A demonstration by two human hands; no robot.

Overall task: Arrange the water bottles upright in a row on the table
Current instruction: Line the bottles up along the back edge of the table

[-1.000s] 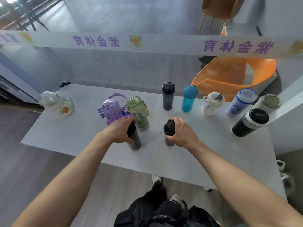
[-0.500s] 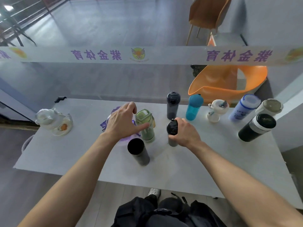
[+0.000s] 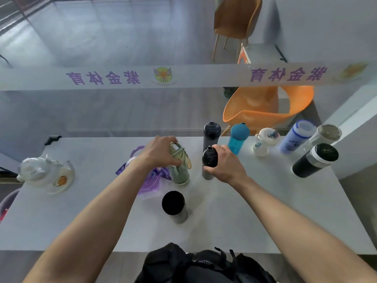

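My left hand [image 3: 161, 152] curls round the green bottle [image 3: 180, 170], my right hand [image 3: 226, 164] round the black-capped bottle [image 3: 209, 160]. A careless swing could topple the tumbler [image 3: 175, 207] nearby.

Translucent plastic green bottle [image 3: 179, 168], glossy black cap [image 3: 209, 157], smooth matt table [image 3: 265, 211].

Left forearm [image 3: 98, 217] and right forearm [image 3: 295, 217] are seen bare along their whole visible length, to the frame edge. Left hand [image 3: 158, 152] and right hand [image 3: 226, 164] are bare too. Below, at bottom centre, crumpled black fabric [image 3: 179, 266] is seen, matte, with black straps [image 3: 231, 260] across it. Whether it is clothing or a bag cannot be told.
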